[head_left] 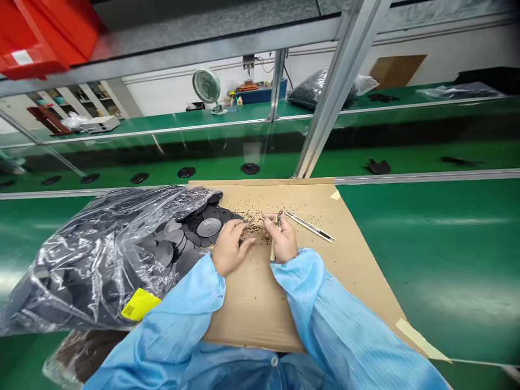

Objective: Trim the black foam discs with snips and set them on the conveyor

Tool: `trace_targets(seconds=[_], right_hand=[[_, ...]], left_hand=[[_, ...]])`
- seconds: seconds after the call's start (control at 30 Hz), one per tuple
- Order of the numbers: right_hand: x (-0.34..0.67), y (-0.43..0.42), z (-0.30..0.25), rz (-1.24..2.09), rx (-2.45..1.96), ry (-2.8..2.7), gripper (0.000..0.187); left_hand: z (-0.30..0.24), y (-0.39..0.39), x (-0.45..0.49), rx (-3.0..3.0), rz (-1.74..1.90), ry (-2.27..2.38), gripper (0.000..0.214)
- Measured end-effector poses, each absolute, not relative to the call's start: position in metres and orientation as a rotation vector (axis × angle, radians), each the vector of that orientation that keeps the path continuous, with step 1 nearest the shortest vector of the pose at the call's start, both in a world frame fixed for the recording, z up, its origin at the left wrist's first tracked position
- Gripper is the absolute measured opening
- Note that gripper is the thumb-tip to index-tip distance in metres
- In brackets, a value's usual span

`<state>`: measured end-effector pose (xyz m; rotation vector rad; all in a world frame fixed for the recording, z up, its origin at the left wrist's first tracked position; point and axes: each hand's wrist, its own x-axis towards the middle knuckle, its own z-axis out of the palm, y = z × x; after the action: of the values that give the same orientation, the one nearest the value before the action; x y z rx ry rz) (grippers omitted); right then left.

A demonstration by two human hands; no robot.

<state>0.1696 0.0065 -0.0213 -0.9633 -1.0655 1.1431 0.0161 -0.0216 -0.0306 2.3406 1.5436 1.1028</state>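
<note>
My left hand [229, 246] lies on a brown cardboard sheet [260, 303], fingers curled down at the edge of a pile of black discs [190, 233]; whether it holds a disc is hidden. My right hand [281, 238] is closed around a small yellowish hand tool [276, 230] whose metal tip points up and away. Tiny dark scraps [254, 221] are scattered on the cardboard just beyond both hands. Both arms wear light blue sleeves.
A clear plastic bag [93, 254] full of black discs, with a yellow label [140, 304], lies at left. A metal-and-black tool [311, 226] lies right of my hands. Beyond runs a green conveyor [426, 157] carrying black discs, with a metal frame post [329, 103] and small fan [208, 86].
</note>
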Motion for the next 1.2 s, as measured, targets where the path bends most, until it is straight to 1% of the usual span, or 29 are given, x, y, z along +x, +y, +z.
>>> trace_targets(seconds=[0.2,0.37,0.6,0.77,0.97,1.2], right_hand=[[0.164,-0.007,-0.016,1.046,-0.968,-1.433,0.023],[0.159,-0.015,-0.012,0.894,-0.912,-1.705,0.019],[0.160,-0.014,-0.019,0.849,-0.924,-1.757,0.017],[0.161,-0.014,-0.018,0.843,-0.992,-1.634,0.017],[0.163,-0.012,-0.013,0.784,-1.042,-1.570,0.016],[0.161,-0.016,-0.015,0.848,-0.961,-1.707,0.013]], left_hand=[[-0.020,-0.028,0.014,2.317,1.103,1.368,0.024],[-0.019,-0.029,0.010,2.268,1.099,1.392,0.015],[-0.017,-0.034,0.010,2.129,1.206,1.347,0.014],[-0.013,-0.037,0.012,2.027,1.306,1.291,0.012],[-0.012,-0.035,0.012,1.914,1.311,1.331,0.025],[-0.013,-0.033,0.011,1.881,1.282,1.277,0.024]])
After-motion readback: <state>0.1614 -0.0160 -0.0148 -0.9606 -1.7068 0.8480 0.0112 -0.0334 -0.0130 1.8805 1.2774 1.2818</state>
